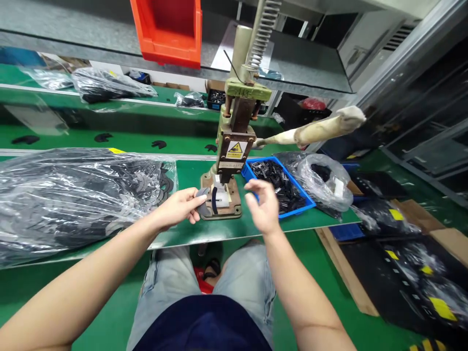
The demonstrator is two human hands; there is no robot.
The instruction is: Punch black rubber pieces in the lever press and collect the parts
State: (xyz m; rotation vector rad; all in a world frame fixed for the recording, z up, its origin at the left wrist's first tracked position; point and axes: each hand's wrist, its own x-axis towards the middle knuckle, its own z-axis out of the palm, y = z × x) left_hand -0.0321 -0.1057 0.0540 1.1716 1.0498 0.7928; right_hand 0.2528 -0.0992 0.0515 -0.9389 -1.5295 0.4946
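Observation:
My left hand (180, 207) pinches a dark grey, curved flat piece (204, 208) between thumb and fingers. The piece lies at the left side of a white block (222, 199) on the base of a green hand press (237, 109). The press ram (227, 175) stands just above the back of that block. To the right of the base, my right hand (263, 207) hangs with thumb and fingers apart, and I see nothing in it. Close beside it is a blue tray (306, 204) with many small black parts (280, 183).
A lever with a pale wrapped grip (321, 130) juts right from the press. On the left lies a big clear bag of dark curved pieces (84, 195). Behind, a conveyor-like green strip (127, 134) carries several dark pieces. An orange bin (170, 53) sits above; cardboard boxes (347, 273) stand right.

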